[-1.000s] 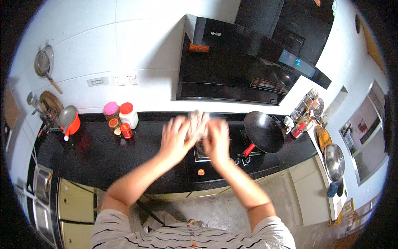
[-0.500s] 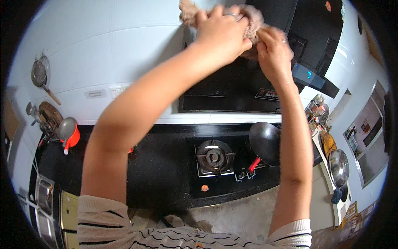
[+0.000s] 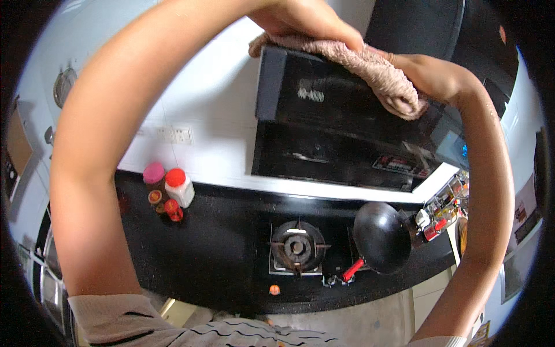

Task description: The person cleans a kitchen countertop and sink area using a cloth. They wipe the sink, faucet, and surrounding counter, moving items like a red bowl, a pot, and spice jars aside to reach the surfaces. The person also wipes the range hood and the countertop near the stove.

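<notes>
From where I stand, the pinkish cloth (image 3: 376,69) lies along the dark range hood's (image 3: 341,115) upper edge, upper middle of the frame, its length slanting down rightward. The left hand (image 3: 315,22) rests over its middle; the right hand (image 3: 435,76) is nearer its drooping right end. How tightly their fingers close, I can't tell.
</notes>
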A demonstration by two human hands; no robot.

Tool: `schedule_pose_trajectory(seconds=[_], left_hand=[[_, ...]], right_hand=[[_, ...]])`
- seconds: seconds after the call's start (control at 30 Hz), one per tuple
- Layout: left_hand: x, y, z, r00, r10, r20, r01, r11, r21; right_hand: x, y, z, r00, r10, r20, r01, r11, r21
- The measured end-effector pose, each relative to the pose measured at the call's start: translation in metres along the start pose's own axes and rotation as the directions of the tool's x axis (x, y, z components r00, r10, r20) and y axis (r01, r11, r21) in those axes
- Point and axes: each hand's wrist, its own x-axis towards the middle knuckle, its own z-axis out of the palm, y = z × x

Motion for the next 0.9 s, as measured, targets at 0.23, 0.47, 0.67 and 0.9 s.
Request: schedule_pose_trajectory(seconds=[0.23, 0.47, 0.67, 0.9], left_hand=[[0.07, -0.06, -0.066, 0.993, -0.098, -0.063, 0.105, 0.987, 0.119], [0.12, -0.108, -0.09, 0.938, 0.022, -0.347, 0.113, 0.925, 0.362], [0.112, -0.126, -0.077, 0.921, 0.087, -0.379, -0.037, 0.99, 0.137], [0.03, -0.066, -0.017, 0.815, 0.552, -0.176, -0.42, 0.771, 0.479]], right_hand=[[0.134, 0.031, -0.021, 0.956, 0.184, 0.228, -0.186, 0.982, -0.009], [0.256, 0.066, -0.038, 0.869, 0.257, 0.423, -0.155, 0.953, -0.261], [0.25, 0.057, 0.0, 0.869, 0.396, 0.297, -0.391, 0.917, -0.079], [0.05, -0.013, 0.005, 0.979, -0.133, 0.157, 0.199, 0.807, -0.556]])
